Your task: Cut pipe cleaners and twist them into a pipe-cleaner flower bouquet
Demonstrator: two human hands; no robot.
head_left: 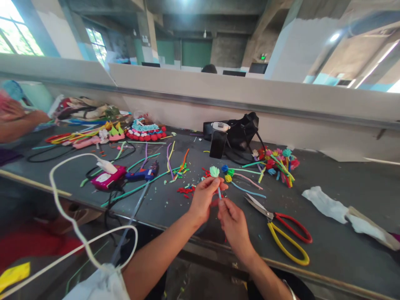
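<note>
Between both hands, over the table's front edge, is a mint-green pipe-cleaner flower on a light blue stem. My left hand pinches it just below the flower head. Lower down, my right hand has its fingers closed round the stem. Just beyond the hands lie finished flowers: a blue flower, a green flower and a yellow flower, with stems stretching right. Scissors with one red and one yellow handle rest right of my right hand, blades parted.
A glue gun lies by a magenta power box with a white cable. Red clippings and loose pipe cleaners are scattered about. A flower bunch, a black bag and crumpled tissue also lie here. Another person's arm is at left.
</note>
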